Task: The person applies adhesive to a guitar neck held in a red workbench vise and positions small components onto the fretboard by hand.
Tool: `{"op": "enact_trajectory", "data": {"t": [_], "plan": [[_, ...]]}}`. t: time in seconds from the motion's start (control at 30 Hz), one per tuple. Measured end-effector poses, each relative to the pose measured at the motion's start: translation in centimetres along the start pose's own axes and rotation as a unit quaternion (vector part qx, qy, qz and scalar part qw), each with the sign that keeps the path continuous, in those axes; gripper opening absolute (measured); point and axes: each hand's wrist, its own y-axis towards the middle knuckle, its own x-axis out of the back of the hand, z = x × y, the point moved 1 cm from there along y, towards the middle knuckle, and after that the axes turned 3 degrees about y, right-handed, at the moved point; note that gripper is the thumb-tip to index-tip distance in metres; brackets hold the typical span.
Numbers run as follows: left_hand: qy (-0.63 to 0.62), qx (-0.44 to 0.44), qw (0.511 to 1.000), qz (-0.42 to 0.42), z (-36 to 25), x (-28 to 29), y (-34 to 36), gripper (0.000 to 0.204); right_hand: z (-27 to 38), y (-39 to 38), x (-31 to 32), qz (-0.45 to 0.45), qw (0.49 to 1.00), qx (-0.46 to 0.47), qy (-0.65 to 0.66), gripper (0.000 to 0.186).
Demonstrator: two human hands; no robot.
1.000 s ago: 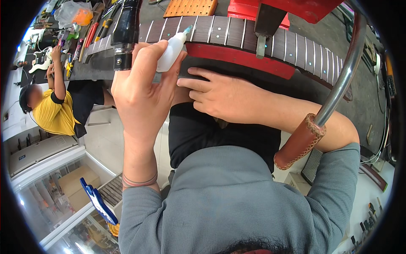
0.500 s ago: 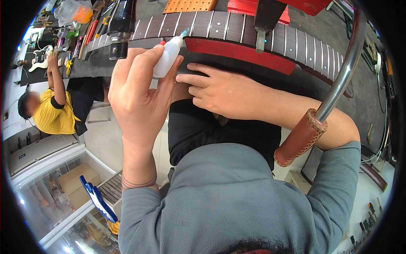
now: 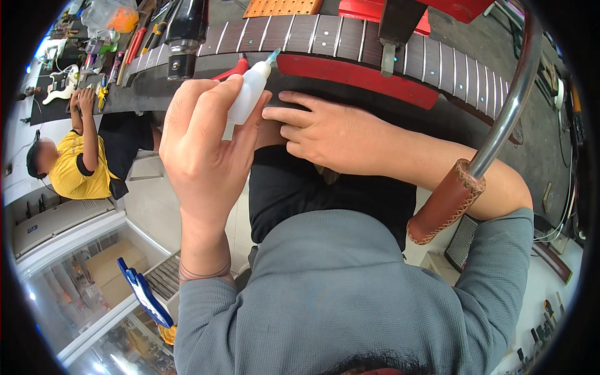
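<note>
My left hand (image 3: 209,131) pinches a small white squeeze bottle (image 3: 249,94) between thumb and fingers, tilted up and to the right. Its bluish narrow tip is at the near edge of a dark guitar fretboard (image 3: 300,34) with metal frets and dot inlays; contact there cannot be made out. Under the fretboard's near side shows a red curved support block (image 3: 356,80). Beside the bottle, my right hand (image 3: 325,128) hangs above my lap, holding nothing, its fingers stretched toward my left hand.
A metal press lever (image 3: 506,112) with a brown leather grip crosses my right forearm. A dark clamp (image 3: 389,56) sits on the fretboard. Red-handled pliers (image 3: 234,69) lie behind my left hand. Tools crowd the far left; a person in yellow (image 3: 78,159) works there.
My left hand has lowered the bottle slightly, its tip shifting toward me at the fretboard's edge. More of the red handle shows. The person in yellow has moved their hands.
</note>
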Motion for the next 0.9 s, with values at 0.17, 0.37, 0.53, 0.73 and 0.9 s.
{"op": "enact_trajectory", "data": {"t": [0.17,0.37,0.53,0.73,0.9], "plan": [[-0.001,0.007,1.000,-0.011,0.0,0.0,-0.3,0.037,0.0,0.3,0.5,0.031,0.999,-0.003,-0.005,0.023],[0.009,0.013,1.000,-0.015,-0.6,0.6,-0.4,0.040,0.0,0.3,0.4,0.027,1.000,-0.012,0.008,0.022],[0.017,0.001,0.999,-0.040,-0.3,1.0,-0.8,0.043,0.0,0.4,0.6,0.038,0.999,-0.009,0.009,0.024],[-0.047,0.048,0.992,-0.108,2.3,0.1,-1.1,0.038,0.0,0.5,0.6,0.031,0.999,-0.005,0.030,0.024],[-0.120,0.119,0.978,-0.120,4.3,-1.7,-1.2,0.030,-0.1,0.6,0.9,0.021,0.999,-0.009,0.036,0.023]]}}
